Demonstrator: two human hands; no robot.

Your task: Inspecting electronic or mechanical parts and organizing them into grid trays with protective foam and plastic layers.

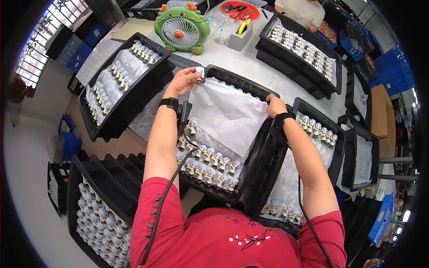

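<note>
In the head view, the middle tray (243, 80) stands with the right tray (338, 156) just beside it and a gap toward the left tray (142, 98); beyond its far edge, open counter (245, 60) runs between the green fan (181, 33) and the rear tray (286, 64). Dark lettering (154, 214) runs down the red shirt's (205, 241) left sleeve. Both arms reach forward. At the tray's far left corner, the left hand's (182, 83) fingers pinch a figurine (200, 75). The right hand (276, 107) curls at the far right corner; whether its fingers grip the white sheet (230, 114) or the rim cannot be told.
</note>
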